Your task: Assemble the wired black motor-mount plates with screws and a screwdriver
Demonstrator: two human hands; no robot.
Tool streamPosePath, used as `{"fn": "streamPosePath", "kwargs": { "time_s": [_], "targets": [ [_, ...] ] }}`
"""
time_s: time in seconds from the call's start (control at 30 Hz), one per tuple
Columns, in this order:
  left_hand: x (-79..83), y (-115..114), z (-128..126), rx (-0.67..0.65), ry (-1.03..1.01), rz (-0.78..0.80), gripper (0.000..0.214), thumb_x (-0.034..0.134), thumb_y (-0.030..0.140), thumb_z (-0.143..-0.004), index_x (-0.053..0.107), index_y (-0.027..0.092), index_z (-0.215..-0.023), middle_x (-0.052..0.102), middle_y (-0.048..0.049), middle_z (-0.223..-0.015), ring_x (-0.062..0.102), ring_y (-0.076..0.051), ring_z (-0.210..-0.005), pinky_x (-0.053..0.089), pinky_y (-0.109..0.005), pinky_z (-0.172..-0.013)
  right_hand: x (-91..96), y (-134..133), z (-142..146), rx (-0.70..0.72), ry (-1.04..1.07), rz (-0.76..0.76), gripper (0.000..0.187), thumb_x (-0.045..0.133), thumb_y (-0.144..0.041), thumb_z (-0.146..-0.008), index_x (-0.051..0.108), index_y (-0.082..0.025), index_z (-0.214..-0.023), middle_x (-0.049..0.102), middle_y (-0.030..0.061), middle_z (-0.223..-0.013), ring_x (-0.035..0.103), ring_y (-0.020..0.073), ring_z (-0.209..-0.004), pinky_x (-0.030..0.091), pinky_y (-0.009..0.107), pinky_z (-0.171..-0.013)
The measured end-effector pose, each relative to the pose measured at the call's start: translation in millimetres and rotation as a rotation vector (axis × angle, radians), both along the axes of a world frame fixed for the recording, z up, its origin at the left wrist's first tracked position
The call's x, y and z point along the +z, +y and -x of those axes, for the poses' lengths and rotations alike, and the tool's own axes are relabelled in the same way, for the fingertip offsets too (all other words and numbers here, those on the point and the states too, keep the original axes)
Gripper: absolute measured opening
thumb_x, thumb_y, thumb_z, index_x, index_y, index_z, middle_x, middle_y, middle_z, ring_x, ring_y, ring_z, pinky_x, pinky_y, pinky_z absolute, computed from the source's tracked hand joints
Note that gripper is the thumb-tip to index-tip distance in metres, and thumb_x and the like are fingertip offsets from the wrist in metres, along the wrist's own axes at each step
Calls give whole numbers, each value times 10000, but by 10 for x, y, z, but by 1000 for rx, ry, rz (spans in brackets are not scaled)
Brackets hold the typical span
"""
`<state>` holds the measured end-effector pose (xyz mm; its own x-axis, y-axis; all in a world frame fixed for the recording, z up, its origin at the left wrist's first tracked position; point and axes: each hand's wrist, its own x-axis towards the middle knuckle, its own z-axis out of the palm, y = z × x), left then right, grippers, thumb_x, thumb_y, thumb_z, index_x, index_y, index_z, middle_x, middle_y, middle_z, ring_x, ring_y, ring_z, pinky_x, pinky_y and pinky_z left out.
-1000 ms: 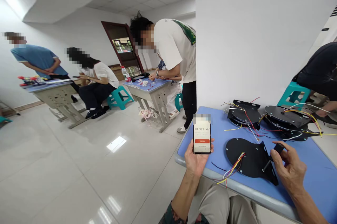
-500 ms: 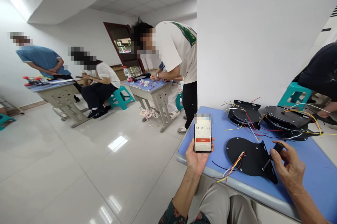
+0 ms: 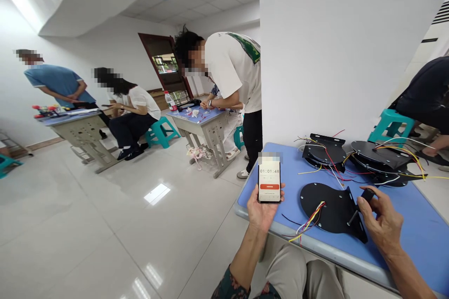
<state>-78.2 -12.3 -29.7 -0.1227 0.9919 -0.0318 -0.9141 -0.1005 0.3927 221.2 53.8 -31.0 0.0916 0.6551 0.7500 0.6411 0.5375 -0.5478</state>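
Observation:
My left hand [image 3: 261, 211] holds a smartphone [image 3: 269, 179] upright over the left end of the blue table [image 3: 417, 226]; its screen shows a timer and a red button. My right hand [image 3: 380, 222] is closed on a small black tool [image 3: 365, 198] whose shaft touches the bracket end of a black round metal plate [image 3: 324, 207] lying flat on the table. Red, yellow and white wires [image 3: 308, 224] trail from that plate over the table's front edge.
More black plates with coloured wires [image 3: 354, 158] are stacked at the back of the table by a white pillar [image 3: 333, 51]. Several people stand or sit around two grey desks [image 3: 206, 126] across the tiled floor. A teal stool [image 3: 394, 123] stands at the right.
The phone's timer has advanced by a second. My view has shifted slightly; both hands keep their hold in nearly the same place.

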Motion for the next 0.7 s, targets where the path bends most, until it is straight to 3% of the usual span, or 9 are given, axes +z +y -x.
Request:
{"fn": "streamPosePath", "kwargs": {
  "time_s": [0.43,0.7],
  "targets": [
    [36,-23,-11,9,23,0,530,500,450,-971,670,36,-1254,739,-240,-1040,701,-294,-826,514,-379,-753,-22,19,-15,10,-16,1,440,609,-518,-917,661,-150,-1152,495,-67,-528,339,74,-383,286,224,-392],
    [21,-15,-11,-3,7,15,565,485,447,-981,626,26,-1329,739,-256,-1060,706,-293,-823,520,-377,-749,-30,13,-31,8,-12,31,441,605,-508,-919,652,-152,-1176,503,-64,-524,362,82,-394,302,224,-399]
  ]
}}
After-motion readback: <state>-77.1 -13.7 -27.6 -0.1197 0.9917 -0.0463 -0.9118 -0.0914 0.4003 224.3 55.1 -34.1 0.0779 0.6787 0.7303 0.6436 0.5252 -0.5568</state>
